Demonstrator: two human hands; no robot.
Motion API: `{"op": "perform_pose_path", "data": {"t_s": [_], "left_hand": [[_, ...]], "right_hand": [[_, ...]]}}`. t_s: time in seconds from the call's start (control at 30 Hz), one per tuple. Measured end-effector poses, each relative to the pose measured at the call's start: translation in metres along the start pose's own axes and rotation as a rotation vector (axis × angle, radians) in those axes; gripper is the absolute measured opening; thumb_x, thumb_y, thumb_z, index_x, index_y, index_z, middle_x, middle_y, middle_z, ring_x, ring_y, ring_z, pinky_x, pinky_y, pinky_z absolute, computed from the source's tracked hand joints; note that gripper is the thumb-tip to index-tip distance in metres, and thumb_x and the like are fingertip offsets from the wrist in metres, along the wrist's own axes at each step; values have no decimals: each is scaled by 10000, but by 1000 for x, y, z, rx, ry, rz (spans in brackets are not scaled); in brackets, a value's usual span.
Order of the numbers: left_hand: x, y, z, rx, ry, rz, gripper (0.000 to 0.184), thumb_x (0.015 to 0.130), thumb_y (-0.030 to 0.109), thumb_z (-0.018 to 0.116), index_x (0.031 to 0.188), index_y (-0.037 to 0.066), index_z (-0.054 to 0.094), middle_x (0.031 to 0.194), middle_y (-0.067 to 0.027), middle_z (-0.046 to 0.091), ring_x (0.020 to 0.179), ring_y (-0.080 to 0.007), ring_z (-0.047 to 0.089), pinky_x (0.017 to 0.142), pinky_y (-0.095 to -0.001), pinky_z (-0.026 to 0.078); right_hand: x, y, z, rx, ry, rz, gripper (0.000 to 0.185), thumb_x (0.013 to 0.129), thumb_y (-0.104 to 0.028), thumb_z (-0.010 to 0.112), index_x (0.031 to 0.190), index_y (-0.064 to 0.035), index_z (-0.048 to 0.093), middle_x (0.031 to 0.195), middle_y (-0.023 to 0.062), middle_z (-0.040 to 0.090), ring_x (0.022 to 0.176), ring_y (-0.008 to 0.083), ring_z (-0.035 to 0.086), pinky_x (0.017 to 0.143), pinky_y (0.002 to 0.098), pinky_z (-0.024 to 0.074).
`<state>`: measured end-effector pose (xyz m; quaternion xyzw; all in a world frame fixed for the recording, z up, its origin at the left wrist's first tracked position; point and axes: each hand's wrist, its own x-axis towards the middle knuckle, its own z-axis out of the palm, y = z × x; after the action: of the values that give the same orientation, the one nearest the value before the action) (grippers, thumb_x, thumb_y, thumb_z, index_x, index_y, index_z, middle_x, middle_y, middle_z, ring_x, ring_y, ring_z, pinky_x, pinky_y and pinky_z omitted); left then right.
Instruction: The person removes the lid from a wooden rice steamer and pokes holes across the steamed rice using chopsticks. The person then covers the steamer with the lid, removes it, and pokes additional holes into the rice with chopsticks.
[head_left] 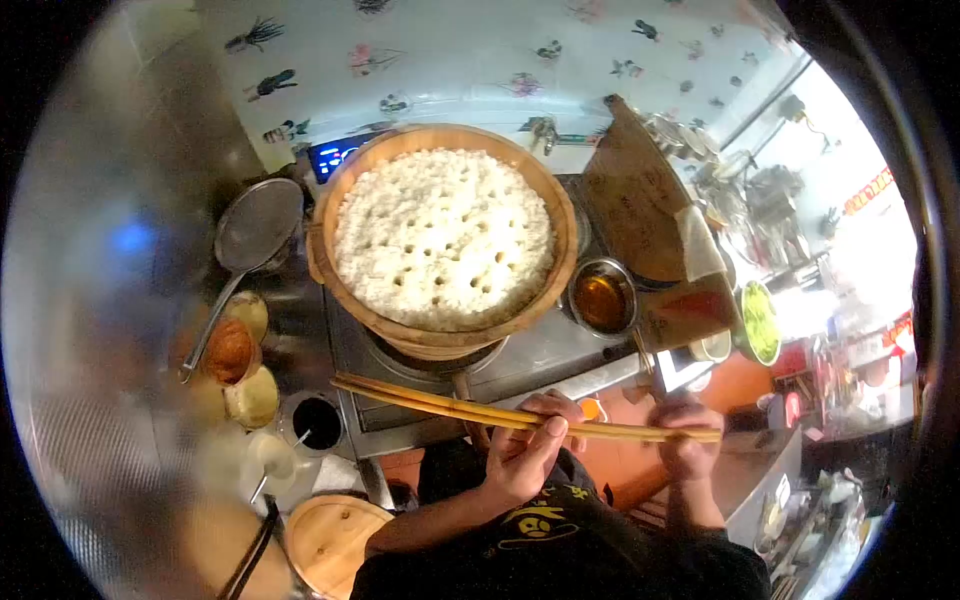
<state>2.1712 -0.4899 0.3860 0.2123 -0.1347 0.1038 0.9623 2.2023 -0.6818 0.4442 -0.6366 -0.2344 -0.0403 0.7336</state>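
Note:
A pair of long wooden chopsticks (430, 402) lies crosswise in front of my body. My left hand (528, 452) is closed around their middle, thumb on top. Near their right end is my right hand (690, 440), slightly blurred, its fingers curled at the sticks. Beyond the chopsticks stands a round wooden steamer tub (440, 335) on the stove, heaped with white rice (445, 235). Several small holes dot the rice surface. The left tips of the chopsticks are below the tub's rim, apart from it.
A metal bowl of amber liquid (603, 297) sits right of the tub, beside a cardboard sheet (640, 200). Left are a strainer ladle (258, 225), a container of orange-red paste (229, 350), and a dark liquid cup (317, 423). A round wooden lid (335, 545) is lower left.

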Motion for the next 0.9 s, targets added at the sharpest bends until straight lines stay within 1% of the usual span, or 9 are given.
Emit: {"op": "perform_pose_path", "data": {"t_s": [0.03, 0.13, 0.17, 0.23, 0.4, 0.53, 0.6, 0.7, 0.9], "left_hand": [[0, -1, 0, 6, 26, -30, 167, 961, 98, 472, 1052, -21, 543, 956, -109, 550, 766, -172, 528, 649, -310, 440], [3, -2, -2, -56, 81, -76, 220, 941, 166, 526, 1072, -10, 541, 1020, -147, 550, 811, -196, 536, 671, -335, 437], [4, 0, 5, 9, 132, -95, 288, 933, 161, 544, 1169, -3, 529, 1122, -152, 560, 854, -196, 545, 697, -325, 433], [14, 6, 3, -115, -63, -216, 360, 924, 122, 558, 1263, 17, 501, 1191, -146, 555, 936, -204, 558, 776, -330, 450], [-24, 28, -54, 803, -305, -525, 400, 897, 181, 634, 1240, 12, 515, 995, -91, 639, 942, -179, 614, 849, -317, 491], [-68, 29, -122, 984, 146, -429, 295, 912, 216, 617, 1152, 48, 589, 982, -86, 645, 914, -159, 622, 811, -303, 498], [-123, 20, -197, 1107, 527, -552, 292, 908, 242, 624, 1096, 20, 604, 962, -85, 648, 862, -152, 619, 777, -313, 502], [-171, 27, -241, 1447, 688, -469, 293, 901, 248, 630, 1046, -6, 616, 941, -95, 647, 810, -157, 607, 750, -318, 500], [-286, 10, -319, 1335, 761, -523, 260, 915, 226, 568, 992, -17, 617, 871, -119, 632, 674, -178, 581, 614, -312, 476]], "right_hand": [[3, -3, -4, -73, -145, 39, 343, 819, -260, 691, 939, 61, 663, 885, 242, 635, 624, 300, 652, 594, 332, 569], [17, -13, 4, -121, -230, 245, 315, 853, -205, 642, 978, 84, 654, 865, 254, 663, 713, 300, 687, 627, 352, 583], [27, -20, 8, -138, -212, 216, 312, 851, -192, 633, 964, 98, 647, 818, 234, 669, 695, 297, 681, 608, 365, 576], [44, -15, -23, -271, -200, -32, 358, 871, -242, 607, 941, 108, 638, 832, 233, 658, 694, 311, 674, 599, 383, 569], [124, -58, -79, -223, -8, -107, 416, 904, -293, 561, 921, 118, 622, 946, 244, 627, 806, 340, 669, 645, 400, 587], [180, -77, -98, -486, -207, -180, 225, 869, -110, 589, 975, 80, 647, 1022, 228, 629, 878, 335, 671, 695, 394, 598], [200, -77, -105, -526, -284, -163, 239, 870, -126, 585, 979, 77, 649, 1003, 225, 636, 882, 325, 673, 706, 386, 596], [222, -80, -93, -465, -316, -46, 298, 890, -209, 583, 973, 68, 654, 969, 212, 646, 865, 308, 680, 707, 363, 588], [262, -79, -90, -548, -447, -105, 218, 903, -134, 596, 967, 70, 639, 911, 169, 669, 809, 238, 683, 670, 308, 580]]}}
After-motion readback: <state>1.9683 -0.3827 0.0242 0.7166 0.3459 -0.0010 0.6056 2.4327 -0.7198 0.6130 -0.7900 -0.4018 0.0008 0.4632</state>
